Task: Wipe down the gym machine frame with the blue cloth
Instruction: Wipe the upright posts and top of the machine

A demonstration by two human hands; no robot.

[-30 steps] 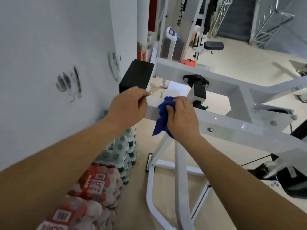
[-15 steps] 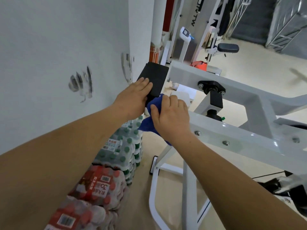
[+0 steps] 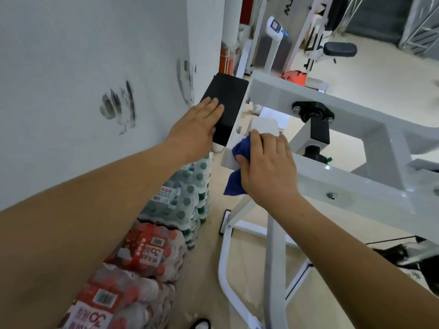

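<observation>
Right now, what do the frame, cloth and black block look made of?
Frame: likely steel, glossy white paint; highlights and bolts show.
Cloth: soft blue fabric, maybe microfibre; it bunches and droops.
Block: matte black, possibly rubber or foam; no shine.

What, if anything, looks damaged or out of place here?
Dark smudges mar the white wall left of the machine frame, with more at the wall corner. Nothing else stands out.

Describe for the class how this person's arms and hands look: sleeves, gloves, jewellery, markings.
The left forearm and right forearm are bare to the picture's edge: no sleeves show. The left hand and right hand wear no gloves. No watch, bracelet, ring or marking is visible.
</observation>
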